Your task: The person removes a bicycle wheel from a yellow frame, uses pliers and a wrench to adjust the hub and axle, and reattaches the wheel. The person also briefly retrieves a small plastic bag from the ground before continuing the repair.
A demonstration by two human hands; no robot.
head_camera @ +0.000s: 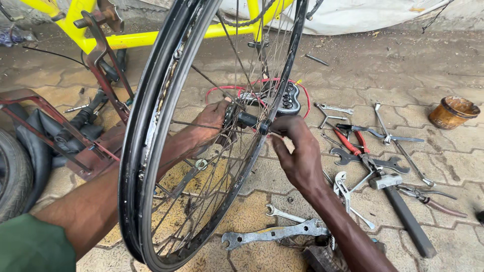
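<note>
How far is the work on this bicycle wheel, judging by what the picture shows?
Done: the wheel is out of the yellow frame and has no tyre on its rim. In hand: the left hand holds the hub through the spokes, while the right hand grips the axle end. Left: wrenches, pliers and a hammer lie spread on the paving; the wheel is not yet refitted.

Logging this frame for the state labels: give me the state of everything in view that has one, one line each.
left hand: reached through the spokes, gripping the hub's far end
right hand: fingers pinched on the near axle end
wheel: bare rim, no tyre, held upright
hub: held between both hands
red-handled pliers: lying on the paving
hammer: lying flat
brown pot: upright
</note>
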